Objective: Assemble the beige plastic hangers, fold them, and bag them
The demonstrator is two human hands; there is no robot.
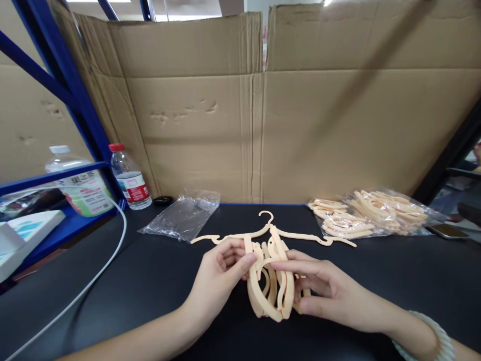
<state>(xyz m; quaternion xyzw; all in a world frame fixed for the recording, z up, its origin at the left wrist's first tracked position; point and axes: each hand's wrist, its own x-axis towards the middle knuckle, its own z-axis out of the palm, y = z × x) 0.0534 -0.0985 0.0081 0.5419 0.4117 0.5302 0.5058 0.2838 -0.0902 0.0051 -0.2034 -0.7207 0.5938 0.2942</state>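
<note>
Between my hands, just above the black table, are several folded cream plastic hangers [263, 301] bunched together. My left hand [225, 271] closes on the left side of the bunch, thumb and fingers pinching near its top. From the right, my right hand [323, 286] grips the other side, its index finger reaching across the front and its thumb low. Behind them lies an unfolded hanger [300, 234] of the same colour, arms spread wide and hook pointing away. The bunch hides its near middle part.
A flat clear plastic bag [184, 215] lies back left, near a red-capped water bottle [130, 180]. Bagged folded hangers [391, 210] are piled back right, beside a phone [447, 230]. A white cable [112, 255] curves along the left. Cardboard [195, 115] walls the back.
</note>
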